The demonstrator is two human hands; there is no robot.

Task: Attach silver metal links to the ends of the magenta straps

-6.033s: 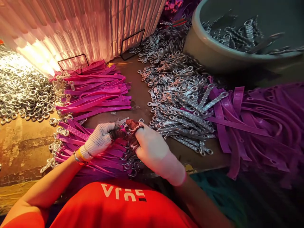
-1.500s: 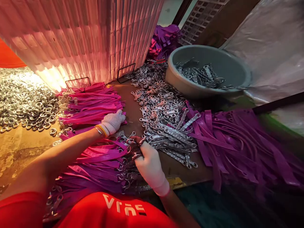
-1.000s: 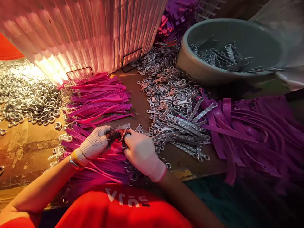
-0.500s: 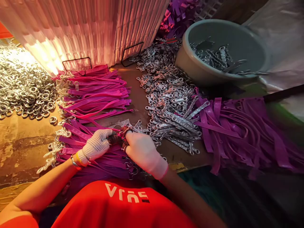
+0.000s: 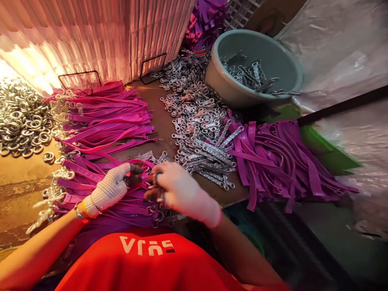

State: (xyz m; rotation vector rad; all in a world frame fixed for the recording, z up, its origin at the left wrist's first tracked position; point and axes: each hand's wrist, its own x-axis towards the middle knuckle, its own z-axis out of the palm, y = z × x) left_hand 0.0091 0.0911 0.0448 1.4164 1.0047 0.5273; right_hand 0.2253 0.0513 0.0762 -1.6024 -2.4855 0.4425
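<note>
My left hand (image 5: 113,186), in a dotted white glove with dark fingertips, is closed over the row of pink and purple straps (image 5: 106,121). What its fingers pinch is too small and blurred to name. Close to its right, my right hand (image 5: 178,190), also gloved, has its fingers curled around something small; a bit of metal shows below them, not clear enough to name. Metal links hang at the left ends of the straps. A heap of twisted metal links (image 5: 203,137) lies beyond my right hand.
Metal rings (image 5: 24,121) are heaped at the far left. A grey-green tub (image 5: 212,76) with metal pieces stands at the back right. Loose purple straps (image 5: 273,157) lie on the right. Corrugated translucent sheeting (image 5: 100,40) stands behind, with black wire frames (image 5: 153,64) at its foot.
The view has shifted, so the surroundings appear farther left. My hands have moved slightly apart, and the fingers of my right hand have changed their position.
</note>
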